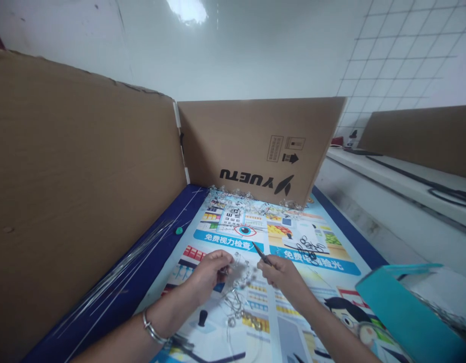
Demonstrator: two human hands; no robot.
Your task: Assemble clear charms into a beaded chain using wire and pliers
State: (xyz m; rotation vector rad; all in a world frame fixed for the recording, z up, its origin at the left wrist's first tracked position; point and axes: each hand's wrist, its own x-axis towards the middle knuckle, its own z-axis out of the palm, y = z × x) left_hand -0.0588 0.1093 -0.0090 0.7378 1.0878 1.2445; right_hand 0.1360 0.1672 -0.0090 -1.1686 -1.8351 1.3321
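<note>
My left hand [212, 272] is closed, its thumb and fingertips pinching a thin wire strand with clear beads [236, 300]. Loops of that strand hang below the fingers and spread over the printed mat. My right hand [277, 273] grips a dark tool with a slim pointed tip, apparently needle-nose pliers [260, 252]. The tip points up and to the left, a little apart from the strand. A metal bangle [153, 327] circles my left wrist.
Cardboard panels [255, 136] wall the back and left. Long thin wires [130, 267] and a small green lump [179, 231] lie at left. Clear beaded pieces [251, 204] line the back. Black loops [310, 247] and a teal box [403, 302] with wire pieces are at right.
</note>
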